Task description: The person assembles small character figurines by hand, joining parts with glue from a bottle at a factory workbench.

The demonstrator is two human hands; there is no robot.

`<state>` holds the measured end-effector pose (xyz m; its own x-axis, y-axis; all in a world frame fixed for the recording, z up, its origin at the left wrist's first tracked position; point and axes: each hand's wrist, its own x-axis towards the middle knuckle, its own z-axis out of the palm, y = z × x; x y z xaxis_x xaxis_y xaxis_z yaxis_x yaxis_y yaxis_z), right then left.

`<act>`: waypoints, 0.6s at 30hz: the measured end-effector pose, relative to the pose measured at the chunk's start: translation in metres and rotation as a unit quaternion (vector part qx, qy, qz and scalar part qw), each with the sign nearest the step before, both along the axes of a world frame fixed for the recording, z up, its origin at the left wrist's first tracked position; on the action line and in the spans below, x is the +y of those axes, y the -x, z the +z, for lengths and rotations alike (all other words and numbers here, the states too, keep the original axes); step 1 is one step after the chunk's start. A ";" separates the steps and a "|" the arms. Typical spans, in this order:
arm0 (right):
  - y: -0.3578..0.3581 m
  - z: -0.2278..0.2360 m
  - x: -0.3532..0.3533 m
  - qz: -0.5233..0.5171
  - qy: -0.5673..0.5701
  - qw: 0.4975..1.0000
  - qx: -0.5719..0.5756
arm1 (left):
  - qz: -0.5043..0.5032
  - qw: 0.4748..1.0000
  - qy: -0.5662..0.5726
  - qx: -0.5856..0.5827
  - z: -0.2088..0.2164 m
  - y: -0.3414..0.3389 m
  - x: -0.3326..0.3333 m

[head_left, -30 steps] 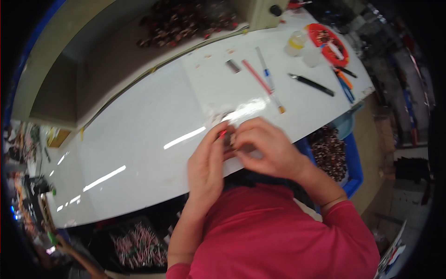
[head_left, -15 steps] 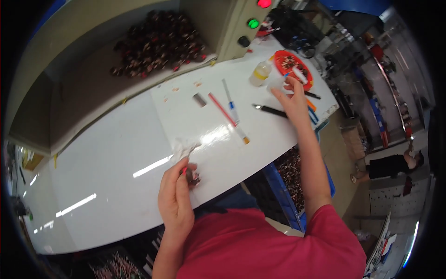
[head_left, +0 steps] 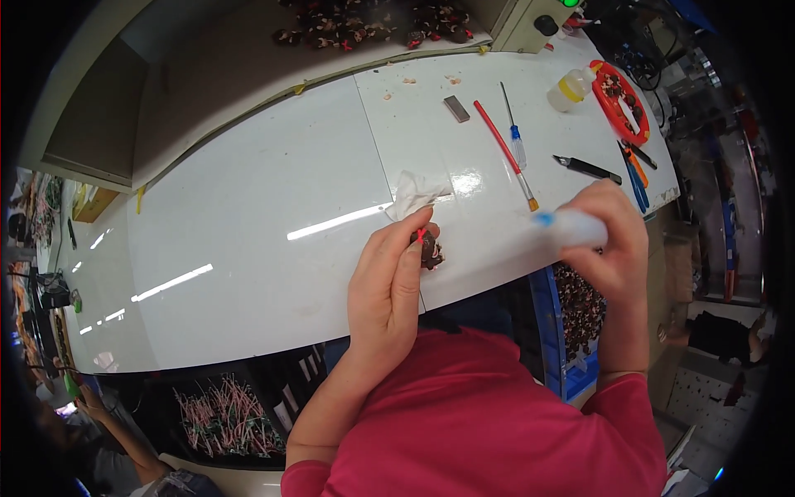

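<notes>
My left hand (head_left: 383, 286) pinches a small dark brown figure (head_left: 430, 251) with a red bow-like part, just above the near edge of the white table. A crumpled white tissue (head_left: 410, 193) lies beyond its fingertips. My right hand (head_left: 614, 238) is wrapped round a small whitish squeeze bottle (head_left: 584, 228) with a blue tip. The bottle is tilted on its side, tip pointing left toward the figure but well apart from it. Motion blurs the bottle. The fingers cover part of the figure.
Beyond my hands lie a red-handled brush (head_left: 498, 141), a screwdriver (head_left: 517, 145), a craft knife (head_left: 588, 168) and a grey block (head_left: 456, 108). A yellow-banded bottle (head_left: 568, 93) stands by a red tray (head_left: 602, 106). Dark pieces fill the shelf and a blue crate (head_left: 548, 319).
My right hand has come from beside the red tray toward the near table edge, bringing the bottle, now tip-left. My left hand still holds the figure. The view has shifted.
</notes>
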<state>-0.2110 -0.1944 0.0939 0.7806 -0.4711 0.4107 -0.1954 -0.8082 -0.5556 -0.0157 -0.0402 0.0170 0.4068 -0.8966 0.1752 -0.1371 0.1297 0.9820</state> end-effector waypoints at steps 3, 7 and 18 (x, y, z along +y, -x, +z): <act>-0.008 0.004 0.017 0.001 -0.045 0.999 0.008 | 0.009 1.000 0.003 0.000 0.000 0.003 0.000; -0.012 0.002 0.018 0.007 0.029 0.999 0.035 | 0.016 1.000 0.014 0.004 0.001 0.005 0.000; -0.020 0.000 0.019 0.027 0.063 0.995 0.068 | 0.021 1.000 0.008 0.004 0.002 0.007 -0.001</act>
<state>-0.1906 -0.1750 0.0935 0.8556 -0.3792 0.3524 -0.2173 -0.8810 -0.4203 -0.0227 -0.0416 0.0191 0.4463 -0.8756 0.1849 -0.1343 0.1387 0.9812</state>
